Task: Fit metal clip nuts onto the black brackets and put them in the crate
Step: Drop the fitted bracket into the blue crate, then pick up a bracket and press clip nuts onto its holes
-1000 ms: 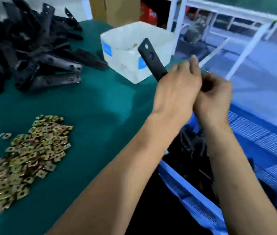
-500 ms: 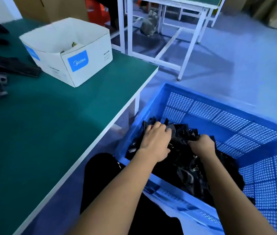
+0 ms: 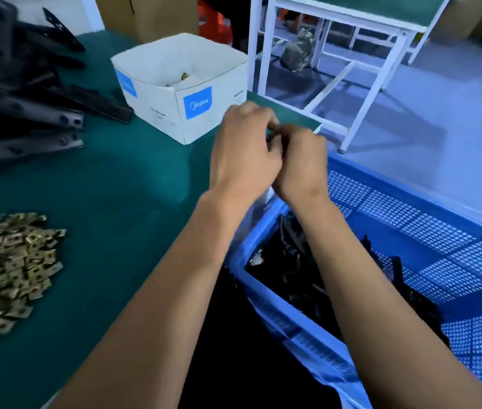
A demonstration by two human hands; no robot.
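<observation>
My left hand (image 3: 242,149) and my right hand (image 3: 301,163) are raised close together over the table's right edge, backs toward me and fingers curled. The frame is blurred, and I cannot tell whether anything sits between them. Below and to the right stands the blue crate (image 3: 411,190), with finished black brackets (image 3: 299,270) heaped in its near corner. A pile of brass-coloured clip nuts (image 3: 6,273) lies at the left on the green table (image 3: 115,187). Loose black brackets (image 3: 21,95) are stacked at the far left.
A white cardboard box (image 3: 180,93) with a blue logo stands on the table just beyond my hands, a few small parts inside. A white-framed table (image 3: 352,39) stands across the aisle. A brown carton (image 3: 148,16) is behind the box.
Both hands were down in the crate on the bracket heap half a second ago. They have since lifted out and moved up-left to the table edge, and my view swung back toward the table.
</observation>
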